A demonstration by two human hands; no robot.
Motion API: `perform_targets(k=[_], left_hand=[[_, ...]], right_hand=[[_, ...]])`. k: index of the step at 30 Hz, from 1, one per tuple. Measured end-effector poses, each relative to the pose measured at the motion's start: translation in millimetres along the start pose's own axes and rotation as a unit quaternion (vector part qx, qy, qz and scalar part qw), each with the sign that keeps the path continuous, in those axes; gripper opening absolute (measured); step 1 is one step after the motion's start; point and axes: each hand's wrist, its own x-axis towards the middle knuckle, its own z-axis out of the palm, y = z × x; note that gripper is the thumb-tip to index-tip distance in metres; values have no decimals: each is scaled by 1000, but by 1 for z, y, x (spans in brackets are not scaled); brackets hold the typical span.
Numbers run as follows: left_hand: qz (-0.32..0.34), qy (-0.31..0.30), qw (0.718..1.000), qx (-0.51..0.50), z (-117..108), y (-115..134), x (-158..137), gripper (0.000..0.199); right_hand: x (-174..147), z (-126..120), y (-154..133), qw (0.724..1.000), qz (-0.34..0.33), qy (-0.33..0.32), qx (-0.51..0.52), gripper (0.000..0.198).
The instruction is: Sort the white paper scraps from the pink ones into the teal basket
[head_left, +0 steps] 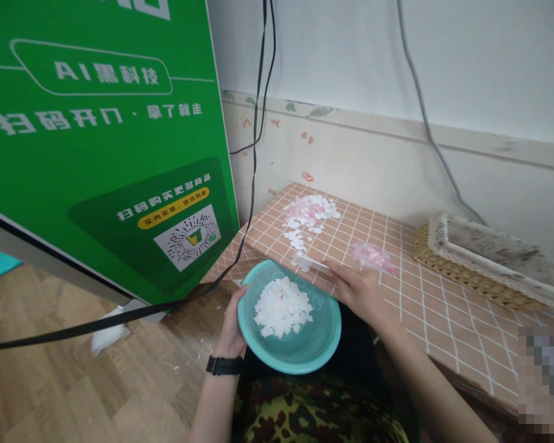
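Note:
My left hand [233,326], a black watch on its wrist, is closed on the left rim of a turquoise plastic colander [325,354]. A heap of small white paper scraps [284,307] lies in the colander, with a speck of pink among them. My right hand [351,286] is closed round a slim white flat tool [314,263]; its exact kind is unclear. The tool's far end is at the table edge by a few scraps, just above the colander's rim. Farther back on the table lies a loose pile of white and pink scraps [310,212].
The table has a brown checked cloth [369,224]. A crumpled pink and clear plastic bag [373,256] lies right of my right hand. Behind it is a cloth-lined wicker basket [484,264]. A green cabinet [106,154] stands left, with a black cable [255,147] hanging in front.

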Motion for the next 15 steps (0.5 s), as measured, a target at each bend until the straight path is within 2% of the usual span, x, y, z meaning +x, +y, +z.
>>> perform_targets(k=[4,7,11,15], left_hand=[[-4,-4,1000,-5,0,0,0,16],[-3,-7,1000,-8,0,0,1,17],[3,-11,1000,-9,0,0,2,17],[6,-12,1000,-5,0,0,1,18]], right_hand=[[-2,2,4,999,22,40,-22,28],[-1,1,-1,999,5,22,-37,29],[-1,-2,-13,999,-33,-13,12,31],[1,-4,-10,999,5,9,35,30]])
